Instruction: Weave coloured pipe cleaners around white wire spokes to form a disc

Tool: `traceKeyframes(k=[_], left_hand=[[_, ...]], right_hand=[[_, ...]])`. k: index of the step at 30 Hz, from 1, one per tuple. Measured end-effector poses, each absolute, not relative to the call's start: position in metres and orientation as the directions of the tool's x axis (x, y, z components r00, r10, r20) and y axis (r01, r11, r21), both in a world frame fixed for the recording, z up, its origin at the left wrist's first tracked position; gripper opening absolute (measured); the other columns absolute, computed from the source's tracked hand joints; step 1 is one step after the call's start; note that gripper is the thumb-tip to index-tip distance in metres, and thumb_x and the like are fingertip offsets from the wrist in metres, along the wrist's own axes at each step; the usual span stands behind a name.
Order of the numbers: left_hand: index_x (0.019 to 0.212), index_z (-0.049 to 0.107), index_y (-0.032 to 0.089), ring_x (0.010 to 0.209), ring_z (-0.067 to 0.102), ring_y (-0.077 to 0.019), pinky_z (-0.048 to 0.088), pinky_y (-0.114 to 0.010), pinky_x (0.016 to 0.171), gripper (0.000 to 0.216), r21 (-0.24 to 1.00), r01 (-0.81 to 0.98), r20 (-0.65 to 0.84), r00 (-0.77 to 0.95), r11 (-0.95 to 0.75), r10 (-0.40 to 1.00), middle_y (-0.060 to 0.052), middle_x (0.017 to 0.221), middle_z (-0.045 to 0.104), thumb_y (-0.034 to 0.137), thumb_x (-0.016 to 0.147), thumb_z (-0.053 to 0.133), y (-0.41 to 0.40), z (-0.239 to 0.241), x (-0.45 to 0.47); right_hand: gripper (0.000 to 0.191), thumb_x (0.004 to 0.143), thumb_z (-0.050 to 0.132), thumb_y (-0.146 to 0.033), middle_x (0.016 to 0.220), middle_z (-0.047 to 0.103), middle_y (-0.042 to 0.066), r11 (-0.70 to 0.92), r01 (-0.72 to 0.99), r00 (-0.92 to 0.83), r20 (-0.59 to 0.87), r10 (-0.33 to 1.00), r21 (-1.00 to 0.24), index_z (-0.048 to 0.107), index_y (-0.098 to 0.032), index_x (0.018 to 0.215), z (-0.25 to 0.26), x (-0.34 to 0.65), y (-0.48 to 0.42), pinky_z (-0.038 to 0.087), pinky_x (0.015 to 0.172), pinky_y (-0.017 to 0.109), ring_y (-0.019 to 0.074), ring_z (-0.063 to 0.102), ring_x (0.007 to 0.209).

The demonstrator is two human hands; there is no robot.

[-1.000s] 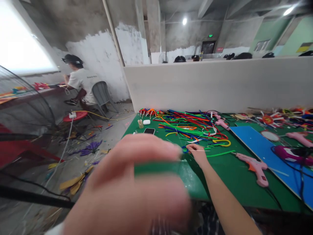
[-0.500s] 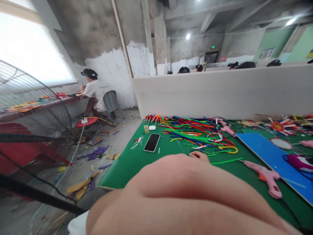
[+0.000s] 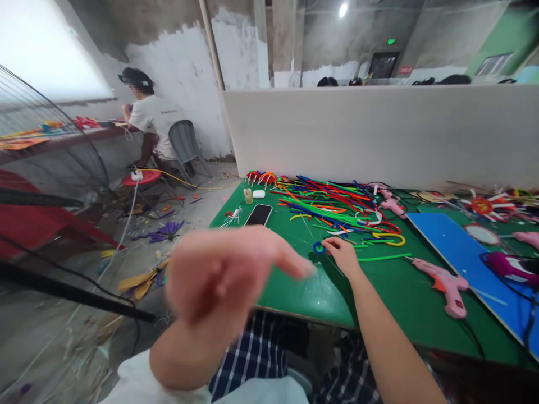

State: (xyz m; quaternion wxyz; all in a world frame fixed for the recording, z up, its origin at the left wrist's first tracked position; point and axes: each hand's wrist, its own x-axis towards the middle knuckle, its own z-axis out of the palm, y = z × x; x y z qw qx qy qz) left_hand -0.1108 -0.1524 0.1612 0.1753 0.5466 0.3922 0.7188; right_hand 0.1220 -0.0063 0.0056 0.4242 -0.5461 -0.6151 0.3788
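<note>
- Lower than before, left hand (image 3: 227, 269), blurred, fingers spread and empty, covers table's (image 3: 379, 292) left edge.
- Right hand (image 3: 343, 253) touches blue ring (image 3: 318, 247) near front edge; grasp I cannot tell.
- Pipe cleaners (image 3: 337, 212) lie behind it.

Your left hand (image 3: 229, 269) was smeared by motion, its fingers unreadable. Your right hand (image 3: 343, 255) partly covered the small blue ring (image 3: 318, 247), so the grip was unclear. The blue board (image 3: 458, 252) ran off the right edge.
</note>
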Motion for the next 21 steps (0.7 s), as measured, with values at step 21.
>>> traceKeyframes(k=[21], left_hand=[[0.110, 0.049, 0.017, 0.106, 0.044, -0.0248, 0.034, -0.039, 0.090, 0.040, 0.502, 0.865, 0.349, -0.222, 0.018, 0.911, -0.011, 0.112, 0.051, 0.024, 0.071, 0.050, 0.036, 0.020, -0.133]], right_hand=[[0.028, 0.061, 0.060, -0.043, 0.059, 0.056, 0.001, 0.093, 0.138, -0.068, 0.084, 0.994, -0.986, 0.061, -0.016, 0.069, 0.004, 0.128, 0.005, 0.039, 0.050, 0.024, 0.0112, 0.048, 0.052]])
